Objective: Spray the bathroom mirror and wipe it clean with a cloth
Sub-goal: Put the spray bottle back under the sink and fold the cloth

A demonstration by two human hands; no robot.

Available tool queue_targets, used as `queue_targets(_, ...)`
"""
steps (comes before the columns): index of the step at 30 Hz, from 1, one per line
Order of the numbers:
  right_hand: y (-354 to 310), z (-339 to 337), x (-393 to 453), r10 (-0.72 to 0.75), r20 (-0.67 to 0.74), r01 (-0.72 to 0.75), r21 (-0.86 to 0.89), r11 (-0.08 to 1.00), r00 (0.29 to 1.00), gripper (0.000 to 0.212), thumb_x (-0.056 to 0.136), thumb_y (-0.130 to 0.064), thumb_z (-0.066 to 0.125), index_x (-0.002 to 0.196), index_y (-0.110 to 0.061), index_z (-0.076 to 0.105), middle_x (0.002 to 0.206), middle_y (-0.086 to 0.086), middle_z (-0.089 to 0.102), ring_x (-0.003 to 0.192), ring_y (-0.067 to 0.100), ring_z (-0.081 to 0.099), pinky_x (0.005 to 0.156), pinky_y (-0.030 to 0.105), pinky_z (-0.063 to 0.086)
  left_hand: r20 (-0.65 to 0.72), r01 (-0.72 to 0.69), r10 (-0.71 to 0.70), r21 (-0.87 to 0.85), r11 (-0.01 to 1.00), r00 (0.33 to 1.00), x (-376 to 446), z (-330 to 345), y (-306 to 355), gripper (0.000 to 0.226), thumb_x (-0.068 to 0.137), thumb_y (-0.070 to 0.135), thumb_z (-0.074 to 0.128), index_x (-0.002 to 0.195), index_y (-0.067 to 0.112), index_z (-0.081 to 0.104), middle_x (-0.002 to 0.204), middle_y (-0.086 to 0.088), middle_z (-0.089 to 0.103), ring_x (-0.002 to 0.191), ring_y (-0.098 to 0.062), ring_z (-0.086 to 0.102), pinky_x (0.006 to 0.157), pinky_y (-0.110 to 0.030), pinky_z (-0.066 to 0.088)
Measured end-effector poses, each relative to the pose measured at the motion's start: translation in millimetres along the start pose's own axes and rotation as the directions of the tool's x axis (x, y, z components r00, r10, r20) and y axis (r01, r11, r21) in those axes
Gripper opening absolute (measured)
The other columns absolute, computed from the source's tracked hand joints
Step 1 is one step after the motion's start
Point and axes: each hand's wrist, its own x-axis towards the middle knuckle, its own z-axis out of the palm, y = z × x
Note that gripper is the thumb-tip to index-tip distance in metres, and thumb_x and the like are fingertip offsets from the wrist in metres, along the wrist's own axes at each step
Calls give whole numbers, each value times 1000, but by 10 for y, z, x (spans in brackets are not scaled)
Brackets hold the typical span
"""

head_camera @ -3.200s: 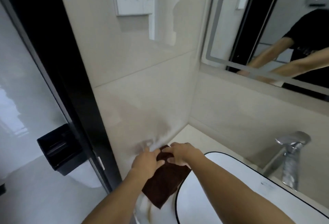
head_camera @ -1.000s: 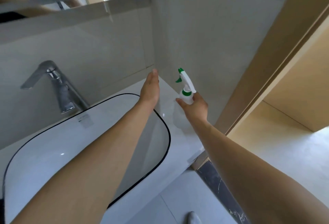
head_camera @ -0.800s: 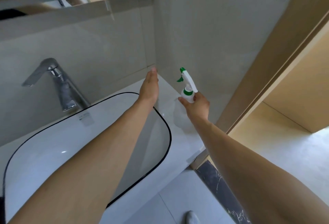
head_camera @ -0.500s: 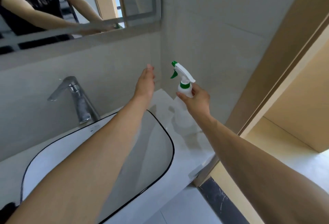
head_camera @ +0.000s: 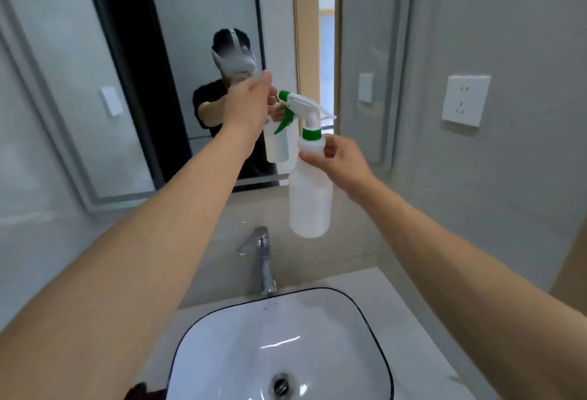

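Clearly the risk was a drop: the right hand (head_camera: pixel 341 158) pinched the bottle (head_camera: pixel 309 190) only at its neck, over the basin (head_camera: pixel 374 333) at 6 o'clock. Left hand (head_camera: pixel 251 104) hung loose by the nozzle. Mirror (head_camera: pixel 190 50) stood at 12; cloth (head_camera: pixel 143 392) at 7, beside the tap (head_camera: pixel 265 260) counter.

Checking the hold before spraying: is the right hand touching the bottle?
Touching. The head view shows the right hand wrapped round the bottle just below its green collar.
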Motion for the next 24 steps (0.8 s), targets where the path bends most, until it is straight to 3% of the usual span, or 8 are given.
queue_targets(3,-354,318,105,-74,170,57,102,993,983,31,86,-26,78,113,-13,69,107,3,75,98,18,73,91,40,59,-111,-81,93,112,990,989,-10,-508,256,38,96,43,55,82,10,67,78,-5,66,69,-18,58,65,-33,47)
queue_targets(9,-802,889,100,-218,423,125,235,964,879,32,89,-24,75,116,-9,69,107,5,77,98,19,74,89,36,58,-255,-107,184,289,951,949,-275,-1388,498,44,93,41,63,83,-2,67,71,-6,60,64,-16,51,66,-30,43)
queue_targets(13,-1021,1104,40,-294,511,155,297,942,808,30,90,-28,73,115,-12,70,108,11,76,102,27,72,98,45,55,-303,-74,174,316,946,937,-469,-1745,594,44,94,39,63,86,-3,72,63,2,60,58,-11,50,65,-27,41)
queue_targets(19,-1189,1166,84,-337,549,156,350,924,765,40,84,-37,74,117,-14,71,112,12,75,109,31,70,105,55,48,-297,-90,194,331,939,935,-525,-1900,756,38,93,37,66,82,1,74,70,-5,64,64,-16,50,68,-30,40)
queue_targets(21,-1195,1135,112,-340,552,158,350,923,762,37,86,-34,75,117,-13,71,112,13,74,109,30,70,103,51,51,-284,-86,188,334,938,940,-515,-1874,786,36,94,33,65,85,-1,74,70,-3,64,61,-13,49,67,-26,40)
queue_targets(24,-1199,1052,137,-331,554,162,332,929,764,22,93,-20,69,114,-13,70,106,2,77,99,14,73,84,25,56,-247,-81,171,337,938,954,-484,-1822,800,29,97,30,63,84,5,72,71,2,64,60,-6,50,64,-22,41)
